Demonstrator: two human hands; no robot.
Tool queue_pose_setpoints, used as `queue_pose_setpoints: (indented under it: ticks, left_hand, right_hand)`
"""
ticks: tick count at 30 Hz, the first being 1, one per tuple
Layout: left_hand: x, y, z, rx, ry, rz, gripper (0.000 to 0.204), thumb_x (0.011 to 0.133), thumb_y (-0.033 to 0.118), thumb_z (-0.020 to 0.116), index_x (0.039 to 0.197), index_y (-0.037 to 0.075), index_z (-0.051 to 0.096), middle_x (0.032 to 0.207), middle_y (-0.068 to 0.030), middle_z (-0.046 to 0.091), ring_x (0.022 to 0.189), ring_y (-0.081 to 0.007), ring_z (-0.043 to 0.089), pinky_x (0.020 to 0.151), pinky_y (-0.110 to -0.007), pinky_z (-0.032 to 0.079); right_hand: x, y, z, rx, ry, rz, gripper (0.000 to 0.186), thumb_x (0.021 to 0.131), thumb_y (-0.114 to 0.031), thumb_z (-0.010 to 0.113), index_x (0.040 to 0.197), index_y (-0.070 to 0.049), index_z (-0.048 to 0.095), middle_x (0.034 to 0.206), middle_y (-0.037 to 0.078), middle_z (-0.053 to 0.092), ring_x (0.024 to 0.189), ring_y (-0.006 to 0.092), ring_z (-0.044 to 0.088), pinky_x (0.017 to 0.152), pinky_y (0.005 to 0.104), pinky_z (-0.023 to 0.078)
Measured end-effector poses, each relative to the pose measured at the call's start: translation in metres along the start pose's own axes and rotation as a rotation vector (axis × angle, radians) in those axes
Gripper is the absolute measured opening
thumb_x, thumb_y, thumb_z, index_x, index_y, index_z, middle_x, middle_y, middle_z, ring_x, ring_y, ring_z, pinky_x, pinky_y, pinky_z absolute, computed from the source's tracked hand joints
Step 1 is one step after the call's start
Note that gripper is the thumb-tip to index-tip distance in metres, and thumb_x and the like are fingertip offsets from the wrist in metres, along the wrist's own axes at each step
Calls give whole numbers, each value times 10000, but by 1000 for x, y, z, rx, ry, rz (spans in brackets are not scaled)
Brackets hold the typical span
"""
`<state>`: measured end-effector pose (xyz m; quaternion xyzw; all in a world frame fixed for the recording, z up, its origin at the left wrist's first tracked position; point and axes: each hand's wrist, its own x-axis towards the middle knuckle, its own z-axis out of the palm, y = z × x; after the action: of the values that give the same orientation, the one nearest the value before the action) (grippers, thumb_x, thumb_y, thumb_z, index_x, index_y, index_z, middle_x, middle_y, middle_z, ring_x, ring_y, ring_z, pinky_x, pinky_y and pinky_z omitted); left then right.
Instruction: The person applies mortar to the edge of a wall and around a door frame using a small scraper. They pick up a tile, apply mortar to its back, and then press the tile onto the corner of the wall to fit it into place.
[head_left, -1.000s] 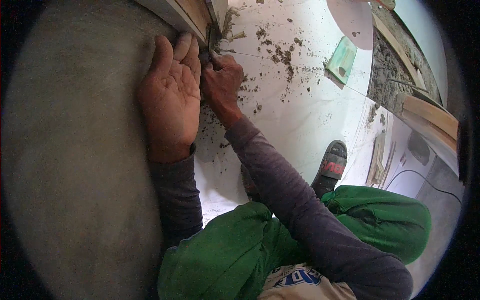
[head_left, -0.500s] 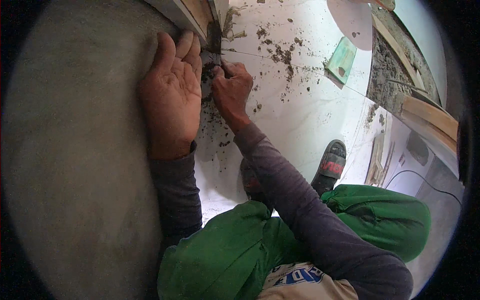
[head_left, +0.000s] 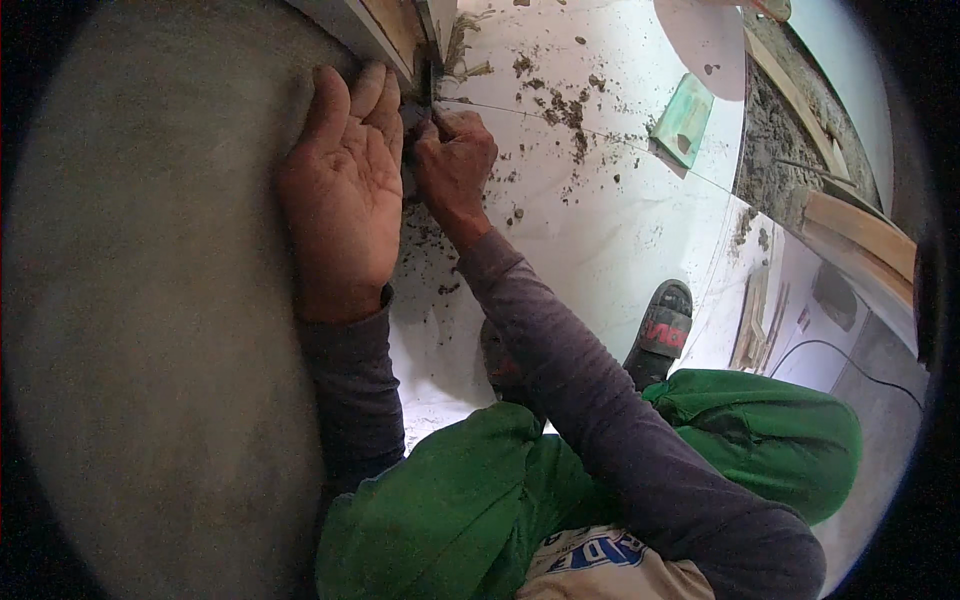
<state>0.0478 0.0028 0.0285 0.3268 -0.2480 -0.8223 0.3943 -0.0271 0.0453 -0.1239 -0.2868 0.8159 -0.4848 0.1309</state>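
Note:
My left hand (head_left: 345, 205) is open, palm showing and fingers stretched upward, with its back along the grey wall surface. Its fingertips reach the foot of a pale door-frame-like upright (head_left: 385, 35). Just to its right, my right hand (head_left: 457, 165) is closed on a thin, dark, blade-like tool (head_left: 431, 88), whose exact kind I cannot make out. The tool points up to the bottom corner of the upright, where its tip is hidden. Dark mortar crumbs (head_left: 425, 235) lie on the white tile floor (head_left: 570, 240) under and beside my hands.
A grey cement wall (head_left: 170, 300) fills the left side. More crumbs (head_left: 570, 108) are scattered ahead, near a green translucent slab (head_left: 684, 120). Wooden boards (head_left: 860, 230) and rough mortar (head_left: 775, 140) lie to the right, with a black cable (head_left: 850, 352). My sandalled foot (head_left: 662, 325) rests on the tiles.
My right hand has shifted slightly left and up with the tool, closer to my left hand and the upright's corner. My left hand stays in place.

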Motion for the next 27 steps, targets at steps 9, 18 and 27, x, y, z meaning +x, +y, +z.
queue_pose_setpoints:
  ticks: [9,18,27]
  left_hand:
    - [1,-1,-1,0,-30,40,767,1102,391,509,1568,-150,229,1666,-302,252,1592,-346,185,1308,-443,146]
    - [4,-2,-6,-61,-50,1,724,1110,357,510,1583,-117,236,1662,-310,247,1590,-349,193,1316,-433,146]
    - [2,0,-6,-15,-43,11,727,1116,355,493,1604,-98,202,1682,-302,207,1596,-347,178,1313,-447,129]
  right_hand:
    - [2,-3,7,-39,8,-26,189,861,-163,699,928,8,741,851,217,647,775,393,653,705,479,492]
    - [-12,-3,-7,89,-86,8,196,883,-154,689,963,16,744,894,216,674,797,355,678,725,446,516]
    - [-21,-9,-28,98,-12,49,147,843,-109,686,916,4,745,840,204,622,793,387,643,717,479,502]
